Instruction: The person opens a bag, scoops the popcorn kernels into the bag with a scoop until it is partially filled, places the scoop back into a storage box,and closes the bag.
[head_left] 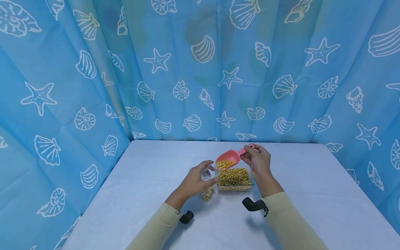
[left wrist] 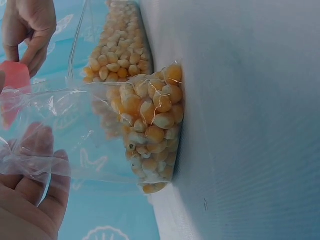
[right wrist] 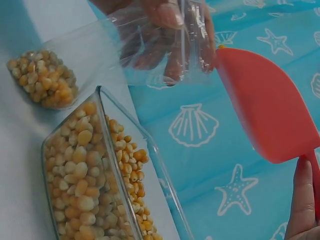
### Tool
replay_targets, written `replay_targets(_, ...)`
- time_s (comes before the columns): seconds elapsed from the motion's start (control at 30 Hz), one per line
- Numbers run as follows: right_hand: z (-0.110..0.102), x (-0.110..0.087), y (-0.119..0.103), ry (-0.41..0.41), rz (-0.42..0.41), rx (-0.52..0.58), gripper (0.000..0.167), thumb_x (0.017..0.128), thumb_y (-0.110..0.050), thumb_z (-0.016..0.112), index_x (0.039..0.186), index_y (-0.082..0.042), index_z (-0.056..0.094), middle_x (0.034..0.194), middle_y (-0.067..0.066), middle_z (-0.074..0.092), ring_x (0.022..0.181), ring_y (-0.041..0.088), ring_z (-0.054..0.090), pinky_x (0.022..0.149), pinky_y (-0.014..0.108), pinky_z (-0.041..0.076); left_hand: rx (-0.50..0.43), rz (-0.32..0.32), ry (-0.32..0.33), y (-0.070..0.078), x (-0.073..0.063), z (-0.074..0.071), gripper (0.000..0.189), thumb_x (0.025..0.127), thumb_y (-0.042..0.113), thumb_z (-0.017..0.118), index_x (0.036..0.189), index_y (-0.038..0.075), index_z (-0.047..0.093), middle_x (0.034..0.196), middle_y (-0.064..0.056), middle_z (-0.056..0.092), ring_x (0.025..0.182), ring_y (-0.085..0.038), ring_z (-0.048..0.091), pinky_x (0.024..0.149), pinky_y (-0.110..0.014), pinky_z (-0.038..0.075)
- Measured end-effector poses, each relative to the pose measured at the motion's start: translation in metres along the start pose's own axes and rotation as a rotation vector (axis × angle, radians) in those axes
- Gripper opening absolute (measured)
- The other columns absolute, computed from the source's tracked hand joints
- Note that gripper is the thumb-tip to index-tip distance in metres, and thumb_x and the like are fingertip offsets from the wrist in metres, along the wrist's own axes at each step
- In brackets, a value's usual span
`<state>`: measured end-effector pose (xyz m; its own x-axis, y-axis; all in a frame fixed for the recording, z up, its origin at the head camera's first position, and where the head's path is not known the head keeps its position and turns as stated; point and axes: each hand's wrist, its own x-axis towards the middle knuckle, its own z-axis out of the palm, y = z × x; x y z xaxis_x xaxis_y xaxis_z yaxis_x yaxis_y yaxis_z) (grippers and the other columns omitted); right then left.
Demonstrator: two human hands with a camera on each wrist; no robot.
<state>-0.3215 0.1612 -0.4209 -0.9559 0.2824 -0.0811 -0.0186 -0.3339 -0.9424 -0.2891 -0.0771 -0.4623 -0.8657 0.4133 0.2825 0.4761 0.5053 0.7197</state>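
Note:
My left hand [head_left: 197, 180] grips a clear plastic bag [left wrist: 100, 150] near its mouth. Corn kernels [left wrist: 152, 130] fill the bottom of the bag, down at the tabletop. With my right hand [head_left: 258, 161] I pinch the handle of a pink scoop [head_left: 232, 157], which carries a heap of kernels. The scoop is tilted toward the bag, its front edge close to the bag's mouth. Below the scoop, just right of the bag, stands a glass container [right wrist: 165, 170] holding many more corn kernels [head_left: 234, 176].
A white cloth [head_left: 156, 173] covers the table. Behind and at the left hangs a blue curtain [head_left: 187, 80] printed with white seashells and starfish. Black camera mounts [head_left: 254, 205] sit on both wrists over the pale sleeves.

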Motion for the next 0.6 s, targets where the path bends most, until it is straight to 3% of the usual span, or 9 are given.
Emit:
replay_targets(0.3,0.0016,-0.0013,0.0026,-0.034,-0.073,-0.084,0.039,0.093,-0.022,0.068,0.122,-0.004,0.05,0.1,0.014,0.062,0.078,0.018,0.067,0.076,0.03,0.055,0.0,-0.007,-0.007,-0.0012,0.0007,0.0,0.067,0.088,0.034,0.072,0.144,0.01,0.044,0.12,-0.002,0.063,0.102,-0.012,0.058,0.088,-0.039,0.05)
replay_targets(0.6,0.0049,-0.0039,0.0009,-0.064,-0.138,-0.106,0.034,0.094,-0.018,0.066,0.12,-0.003,0.05,0.092,0.014,0.063,0.072,0.018,0.067,0.073,0.032,0.056,0.014,-0.033,-0.004,0.0003,0.0009,-0.0008,0.065,0.088,0.037,0.071,0.143,0.015,0.044,0.121,-0.001,0.062,0.103,-0.012,0.058,0.089,-0.04,0.05)
